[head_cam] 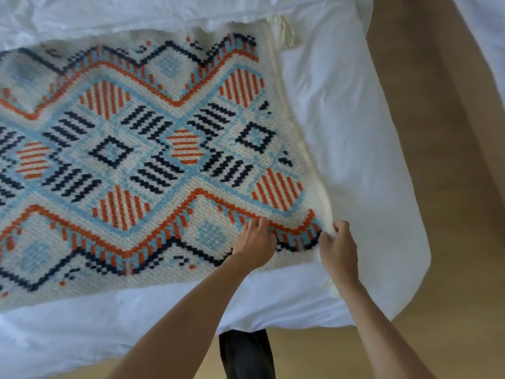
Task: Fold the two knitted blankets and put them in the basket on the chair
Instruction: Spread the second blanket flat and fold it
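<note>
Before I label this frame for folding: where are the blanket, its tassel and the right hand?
blanket point(153, 149): head view, patterned middle.
tassel point(285, 31): head view, far-corner fringe.
right hand point(338, 248): head view, back of hand.

My arms and hands, bare

I am wearing no sleeves: both forearms are showing bare to my left hand point(255, 243) and right hand point(338, 248), and dark trousers point(246, 354) are covering my legs.

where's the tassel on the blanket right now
In the head view one cream tassel hangs off the knitted blanket's far right corner, upper middle of the frame, lying on the white bedsheet.
</note>
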{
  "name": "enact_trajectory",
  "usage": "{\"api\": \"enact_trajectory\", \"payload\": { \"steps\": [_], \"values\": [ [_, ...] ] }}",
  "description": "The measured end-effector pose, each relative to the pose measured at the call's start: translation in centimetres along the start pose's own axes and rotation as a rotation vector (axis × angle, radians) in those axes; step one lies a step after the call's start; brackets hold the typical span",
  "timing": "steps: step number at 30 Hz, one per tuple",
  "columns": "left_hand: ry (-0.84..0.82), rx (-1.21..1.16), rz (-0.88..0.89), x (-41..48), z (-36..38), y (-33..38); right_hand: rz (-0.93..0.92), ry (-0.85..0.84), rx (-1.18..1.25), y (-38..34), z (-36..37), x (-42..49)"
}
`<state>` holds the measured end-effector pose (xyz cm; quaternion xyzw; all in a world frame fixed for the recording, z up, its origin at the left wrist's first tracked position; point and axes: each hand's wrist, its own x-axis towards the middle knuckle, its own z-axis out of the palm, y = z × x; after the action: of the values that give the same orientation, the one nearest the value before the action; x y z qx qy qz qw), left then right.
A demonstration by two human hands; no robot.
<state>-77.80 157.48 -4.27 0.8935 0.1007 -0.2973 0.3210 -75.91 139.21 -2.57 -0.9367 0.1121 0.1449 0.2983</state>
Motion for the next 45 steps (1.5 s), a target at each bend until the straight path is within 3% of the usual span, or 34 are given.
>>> {"api": "enact_trajectory", "payload": {
  "steps": [7, 13, 27, 36, 45],
  "values": [
    [0.095, -0.353, -0.012, 1.6, -5.7, 4.0, -0.261, -0.111, 0.028, -5.9, 3.5, -5.5],
    [0.257, -0.330, -0.135, 1.0, -12.3, 0.6, -0.383, -0.189, 0.043, -12.5, 7.9, -10.3],
    [0.338, -0.415, -0.359, -7.8, -23.2, -21.7, -0.522, -0.396, -0.030, -25.5, 21.2, -22.0],
    [0.346, -0.439, -0.428, -13.0, -27.6, -38.1, -0.410, -0.473, -0.065, -35.3, 31.4, -31.3],
    [0.342, -0.478, -0.454, -14.9, -29.6, -44.1, -0.363, -0.464, -0.017, -39.8, 35.1, -34.6]
  ]
}}
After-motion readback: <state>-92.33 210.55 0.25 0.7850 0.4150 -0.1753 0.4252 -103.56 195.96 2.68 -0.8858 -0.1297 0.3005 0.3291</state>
